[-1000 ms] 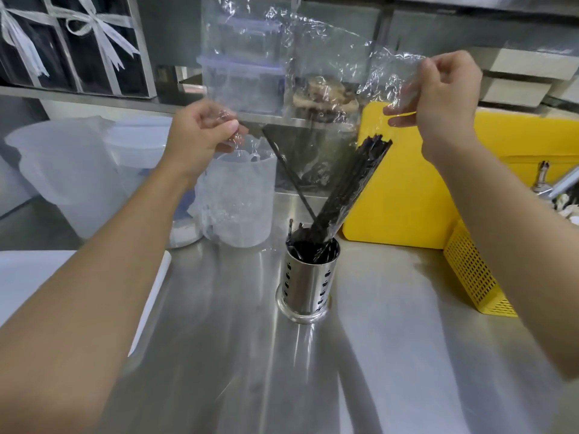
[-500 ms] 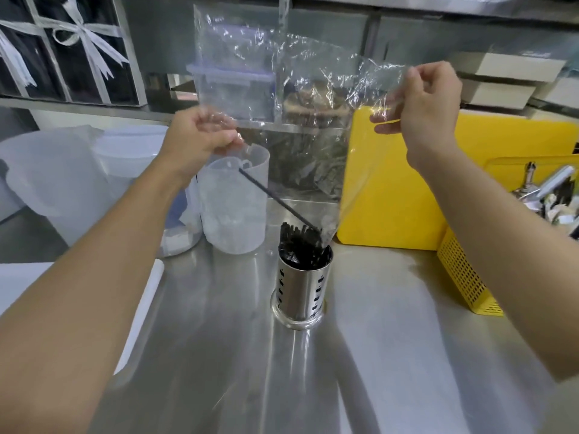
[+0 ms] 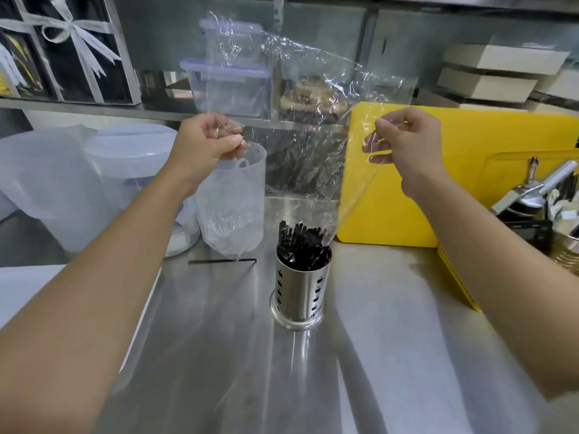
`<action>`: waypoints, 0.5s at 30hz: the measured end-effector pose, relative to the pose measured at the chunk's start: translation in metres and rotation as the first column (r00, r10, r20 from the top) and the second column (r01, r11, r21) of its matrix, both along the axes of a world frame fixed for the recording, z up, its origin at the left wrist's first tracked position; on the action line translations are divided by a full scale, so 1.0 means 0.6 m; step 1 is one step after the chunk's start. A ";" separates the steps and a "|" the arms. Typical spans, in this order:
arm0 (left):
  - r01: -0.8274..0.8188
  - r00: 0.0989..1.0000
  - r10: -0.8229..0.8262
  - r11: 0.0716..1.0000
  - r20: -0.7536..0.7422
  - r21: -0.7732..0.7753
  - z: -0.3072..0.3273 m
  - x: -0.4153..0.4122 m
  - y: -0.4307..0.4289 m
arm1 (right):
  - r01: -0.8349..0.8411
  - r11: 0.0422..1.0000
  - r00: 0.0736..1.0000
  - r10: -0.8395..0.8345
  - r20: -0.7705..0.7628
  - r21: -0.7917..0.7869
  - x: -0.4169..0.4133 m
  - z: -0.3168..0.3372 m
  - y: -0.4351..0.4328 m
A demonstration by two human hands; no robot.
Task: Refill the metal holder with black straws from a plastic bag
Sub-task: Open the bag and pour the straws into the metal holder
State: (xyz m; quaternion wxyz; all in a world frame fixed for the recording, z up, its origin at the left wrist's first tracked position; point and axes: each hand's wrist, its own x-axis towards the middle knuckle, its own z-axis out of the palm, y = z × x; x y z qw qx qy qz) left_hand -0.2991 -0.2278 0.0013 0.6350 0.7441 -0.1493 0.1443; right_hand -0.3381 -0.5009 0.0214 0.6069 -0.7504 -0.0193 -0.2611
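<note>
Above the metal holder [image 3: 300,283], at the centre of the steel surface [image 3: 391,355], the clear plastic bag [image 3: 300,120] hangs upside down with its open mouth draped over the straw tips. The left hand [image 3: 206,145] pinches one upper corner of the film with fingers closed tight on it, and the right hand [image 3: 407,140] pinches the opposite corner the same way, thumb against forefinger. The black straws [image 3: 302,244] now stand packed in the holder, leaning a little toward one o'clock, and the bag looks empty. One stray straw [image 3: 222,261] lies flat on the surface at about ten o'clock from the holder, just in front of a translucent measuring jug [image 3: 232,198]. To finish well, I would lift the bag straight up and slowly, since thin film tends to cling and could drag light straws out or tip them; then pick up the loose straw and drop it in end first. The holder is a polished cylinder with punched slots and a flared foot, so it should stay put, though the smooth surface offers little grip if it is knocked. The bag is crinkled, glossy and limp; the straws are thin, rigid, matte tubes. At two o'clock a yellow cutting board [image 3: 407,189] stands upright behind.
</note>
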 end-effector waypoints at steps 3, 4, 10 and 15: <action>-0.014 1.000 0.014 1.000 0.018 0.010 0.000 0.000 0.000 | 0.008 1.000 1.000 -0.008 0.019 0.003 0.000 0.003 -0.001; -0.022 0.999 0.021 1.000 0.026 0.012 0.003 0.000 0.001 | 0.009 1.000 1.000 -0.009 0.030 0.003 0.000 0.005 0.000; 0.004 0.995 -0.003 1.000 0.096 -0.003 0.031 0.002 0.007 | 0.002 0.999 0.993 -0.006 0.117 0.038 -0.003 0.040 -0.001; 0.000 0.990 0.003 1.000 0.143 -0.021 0.068 -0.004 -0.001 | 0.011 0.997 0.981 -0.027 0.191 0.080 -0.008 0.080 0.000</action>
